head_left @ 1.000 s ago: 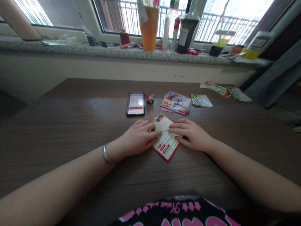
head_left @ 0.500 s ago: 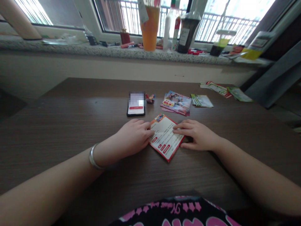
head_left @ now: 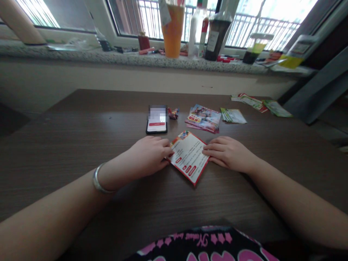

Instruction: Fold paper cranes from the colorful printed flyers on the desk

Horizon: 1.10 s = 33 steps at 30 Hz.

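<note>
A printed flyer (head_left: pixel 189 156), white with a red border and red labels, lies turned cornerwise on the brown table in front of me. My left hand (head_left: pixel 152 154), a silver bangle on its wrist, has curled fingers closed at the flyer's left corner. At the opposite corner is my right hand (head_left: pixel 228 153). Its fingers lie close together over the edge, with the thumb drawn in beneath them. Just beyond the flyer sits a stack of colourful leaflets (head_left: pixel 204 117) marked 89.9.
A phone (head_left: pixel 157 119) with a lit screen and a small crumpled wrapper (head_left: pixel 173 114) lie behind my left hand. Green-and-white leaflets (head_left: pixel 233 116) and more printed strips (head_left: pixel 252 102) are at the back right. Cups and bottles line the granite windowsill (head_left: pixel 108 58).
My left hand has shifted slightly left at the flyer's corner. The right hand's fingers have slid outward to its right corner, and the thumb has drawn in. The flyer's surface looks smoother.
</note>
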Each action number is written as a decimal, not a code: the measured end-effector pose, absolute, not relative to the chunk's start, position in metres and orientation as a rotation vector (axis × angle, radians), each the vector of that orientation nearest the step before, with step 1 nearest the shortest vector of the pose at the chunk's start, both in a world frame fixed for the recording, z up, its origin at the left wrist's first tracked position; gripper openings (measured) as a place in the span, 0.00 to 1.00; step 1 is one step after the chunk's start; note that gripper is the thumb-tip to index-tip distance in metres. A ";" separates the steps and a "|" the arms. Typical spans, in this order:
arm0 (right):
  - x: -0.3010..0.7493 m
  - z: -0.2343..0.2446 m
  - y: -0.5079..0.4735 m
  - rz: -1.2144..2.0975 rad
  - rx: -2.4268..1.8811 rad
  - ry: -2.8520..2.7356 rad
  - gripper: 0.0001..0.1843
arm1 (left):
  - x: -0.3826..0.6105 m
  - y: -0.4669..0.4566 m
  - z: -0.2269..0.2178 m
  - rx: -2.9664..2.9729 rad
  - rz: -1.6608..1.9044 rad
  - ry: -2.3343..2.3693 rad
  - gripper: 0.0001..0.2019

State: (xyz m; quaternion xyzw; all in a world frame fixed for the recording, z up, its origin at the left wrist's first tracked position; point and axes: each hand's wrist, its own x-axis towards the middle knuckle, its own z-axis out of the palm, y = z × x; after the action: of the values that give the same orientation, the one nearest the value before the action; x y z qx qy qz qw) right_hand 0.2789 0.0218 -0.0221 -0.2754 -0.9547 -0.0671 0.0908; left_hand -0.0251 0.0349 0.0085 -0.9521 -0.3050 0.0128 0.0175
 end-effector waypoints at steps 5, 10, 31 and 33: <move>0.276 -0.020 0.019 -0.265 -0.781 -2.849 0.14 | -0.023 0.034 0.008 -2.983 -0.044 -0.936 0.10; 0.278 -0.023 0.018 -0.205 -0.830 -2.793 0.14 | -0.026 0.036 0.009 -3.003 -0.012 -0.931 0.11; 0.262 -0.025 0.011 0.184 -1.482 -2.295 0.19 | -0.027 0.046 -0.013 -2.746 -0.423 -1.378 0.14; 0.260 -0.024 0.011 0.158 -1.501 -2.301 0.17 | -0.026 0.045 -0.015 -2.733 -0.415 -1.378 0.16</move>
State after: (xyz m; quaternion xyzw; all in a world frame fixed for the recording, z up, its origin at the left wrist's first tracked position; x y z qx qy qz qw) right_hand 0.2597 0.0115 -0.0243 -0.5353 -0.8203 0.0562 0.1936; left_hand -0.0260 0.0453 -0.0146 -0.8845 -0.4461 -0.1342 0.0264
